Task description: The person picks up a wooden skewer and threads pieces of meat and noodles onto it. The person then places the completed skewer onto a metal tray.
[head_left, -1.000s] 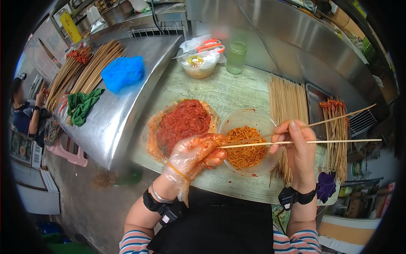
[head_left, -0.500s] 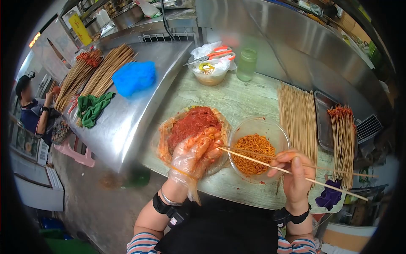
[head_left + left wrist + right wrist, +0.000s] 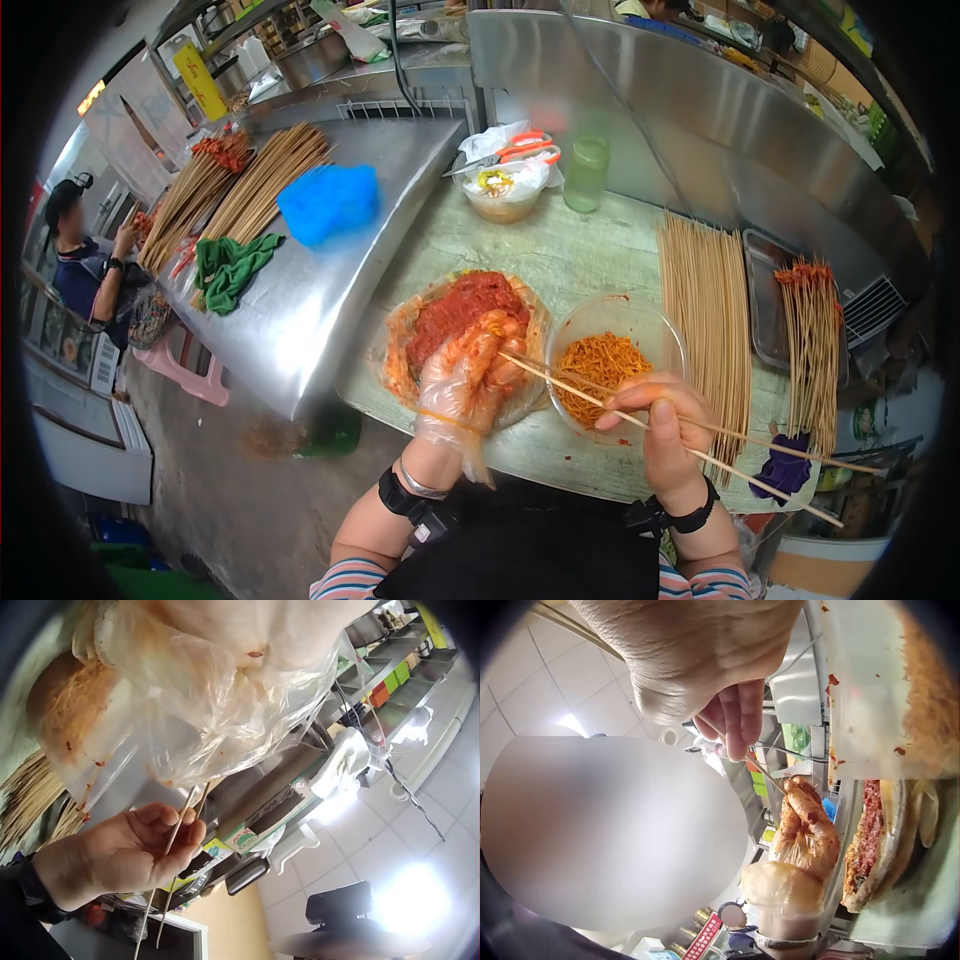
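Observation:
My left hand, in a clear plastic glove smeared red, curls its fingers at the tips of two bamboo skewers. The fingers hide whatever else lies inside them. My bare right hand holds both skewers between thumb and fingers, their free ends pointing right. In the right wrist view the gloved fingers close on a skewer's tip. Behind the left hand a plastic bag of red minced meat lies open. A clear bowl of orange-red shreds stands between the hands.
Loose bamboo skewers lie right of the bowl. Beyond them are loaded skewers, a metal tray and a purple cloth. Orange-handled scissors rest on a lined bowl beside a green glass. A person sits at far left.
The right hand has lowered, so the skewers now slope down to the right. The left hand has turned its fingers upward in front of the meat. The head view has shifted.

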### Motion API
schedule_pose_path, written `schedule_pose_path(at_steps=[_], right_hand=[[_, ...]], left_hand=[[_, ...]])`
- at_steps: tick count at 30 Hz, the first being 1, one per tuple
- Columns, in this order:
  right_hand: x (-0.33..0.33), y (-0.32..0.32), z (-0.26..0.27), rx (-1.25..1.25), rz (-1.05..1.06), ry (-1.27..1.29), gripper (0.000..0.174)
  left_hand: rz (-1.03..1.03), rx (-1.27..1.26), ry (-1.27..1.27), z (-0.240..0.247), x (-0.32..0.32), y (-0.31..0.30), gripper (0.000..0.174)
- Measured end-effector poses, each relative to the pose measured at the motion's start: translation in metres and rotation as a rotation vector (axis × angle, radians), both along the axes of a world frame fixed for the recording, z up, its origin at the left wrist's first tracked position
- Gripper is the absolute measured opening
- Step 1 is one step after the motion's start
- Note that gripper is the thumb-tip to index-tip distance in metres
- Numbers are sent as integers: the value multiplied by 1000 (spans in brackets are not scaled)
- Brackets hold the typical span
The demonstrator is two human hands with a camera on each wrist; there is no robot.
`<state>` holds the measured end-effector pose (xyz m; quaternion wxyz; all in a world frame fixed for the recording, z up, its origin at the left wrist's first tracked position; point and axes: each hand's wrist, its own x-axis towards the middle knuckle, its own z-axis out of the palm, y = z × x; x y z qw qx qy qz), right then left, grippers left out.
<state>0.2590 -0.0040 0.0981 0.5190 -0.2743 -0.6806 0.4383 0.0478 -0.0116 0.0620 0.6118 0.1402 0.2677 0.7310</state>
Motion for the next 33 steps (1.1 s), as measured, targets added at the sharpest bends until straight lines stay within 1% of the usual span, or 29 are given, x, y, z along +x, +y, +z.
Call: schedule_pose_path(at_steps=[5,8,11,12,14,16,18,19,23,26,30,31,32,33], right_hand=[[-14,2,9,197,-28,-159,17],[-20,-3,12,206,-16,-182,13],[-24,-2,24,327,12,-306,11],[-28,-2,26,343,-6,-323,11],[-32,-4,26,380,-19,-346,11],[-42,-4,25,415,-21,-338,11],[-48,-3,16,453,-23,-319,12],[-50,-1,7,470,-22,-301,12],[-56,-4,-7,504,-14,-296,13],[-56,-5,-11,453,-15,-319,14],[-67,1,-13,486,-34,-332,13],[-69,2,-13,475,-51,-338,14],[-66,2,-12,462,-83,-358,14],[-63,0,-6,401,-86,-365,16]], left_hand=[[51,5,19,0,1,0,27],[168,0,216,-6,0,3,24],[197,-18,264,-15,1,5,22],[237,12,319,-22,1,7,21],[287,51,530,-50,-6,9,27],[250,93,691,-53,-12,10,27],[160,83,289,-37,-8,7,28],[84,30,117,-28,-11,6,28],[94,36,170,-32,-17,5,29],[83,6,150,-37,-13,7,29],[-13,46,133,-34,0,3,28],[6,97,159,-45,3,3,25],[125,176,389,-65,-2,2,19],[242,170,511,-53,-7,3,16]])
